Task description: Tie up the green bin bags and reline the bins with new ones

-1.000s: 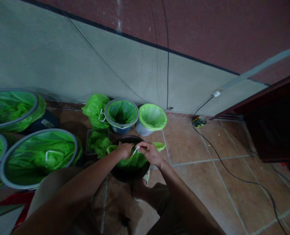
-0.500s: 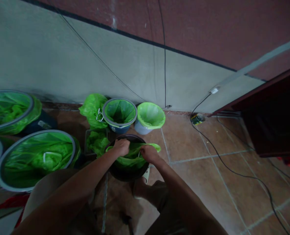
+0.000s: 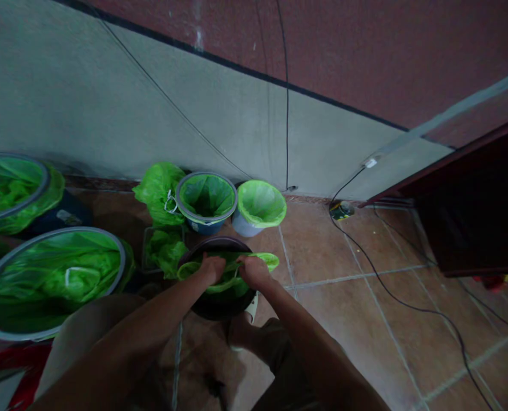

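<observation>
A dark round bucket stands on the floor in front of me, between my legs. Over its mouth I hold a green plastic bag, whose edges stick out at both sides. My left hand is closed on the bag's rim on the left. On the right, my right hand grips the rim too, with a thin white drawstring showing beside its fingers. The lower part of the bag hangs down inside the bucket.
Along the wall stand a lined blue bucket, a lined white bucket and a tied green bag. Large lined bins are at the left. A black cable crosses the tiles near a can.
My hands have come closer together over the bucket, the right one shifting left with the bag's rim. The view has shifted slightly.
</observation>
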The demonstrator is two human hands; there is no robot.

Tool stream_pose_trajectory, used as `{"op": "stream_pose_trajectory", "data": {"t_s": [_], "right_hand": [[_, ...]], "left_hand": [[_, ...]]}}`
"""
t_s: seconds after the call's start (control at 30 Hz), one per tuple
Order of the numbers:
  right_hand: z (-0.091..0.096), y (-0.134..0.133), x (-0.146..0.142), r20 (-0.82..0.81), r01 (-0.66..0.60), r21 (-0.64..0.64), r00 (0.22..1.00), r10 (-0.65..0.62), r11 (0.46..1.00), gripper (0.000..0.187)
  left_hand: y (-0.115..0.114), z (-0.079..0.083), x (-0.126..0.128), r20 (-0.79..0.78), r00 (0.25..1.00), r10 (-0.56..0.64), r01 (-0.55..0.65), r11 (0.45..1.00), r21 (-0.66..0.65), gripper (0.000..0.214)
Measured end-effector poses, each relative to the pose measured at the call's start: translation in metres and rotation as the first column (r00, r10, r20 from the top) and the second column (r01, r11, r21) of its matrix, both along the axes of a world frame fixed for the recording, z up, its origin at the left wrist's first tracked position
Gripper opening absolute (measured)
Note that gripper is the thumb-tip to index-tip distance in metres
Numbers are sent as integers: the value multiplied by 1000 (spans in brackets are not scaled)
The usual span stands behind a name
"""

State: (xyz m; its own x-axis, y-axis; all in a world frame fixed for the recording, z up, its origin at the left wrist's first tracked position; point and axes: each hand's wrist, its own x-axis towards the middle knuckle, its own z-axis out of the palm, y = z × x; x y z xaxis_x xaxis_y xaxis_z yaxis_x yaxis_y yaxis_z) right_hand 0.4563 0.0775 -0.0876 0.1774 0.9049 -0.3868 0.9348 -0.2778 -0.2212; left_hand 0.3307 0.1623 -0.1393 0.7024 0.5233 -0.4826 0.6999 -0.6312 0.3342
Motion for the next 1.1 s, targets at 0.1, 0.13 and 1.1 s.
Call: {"op": "stream_pose_trajectory", "data": {"t_s": [0.1,0.13,1.1], "right_hand": [[1,3,1,-26,-7,55,1000,9,998,34],[2,4,1,-35,-10,71,999,12,997,34],[4,17,-5,-35,11,112,999,-7,994,29]], "left_hand": [[6,10,-2,8,1000,-12,11,998,61,25],[8,13,-3,26,1000,-17,15,996,84,27],[17,28,-14,124,990,69,-84,989,122,27]]}}
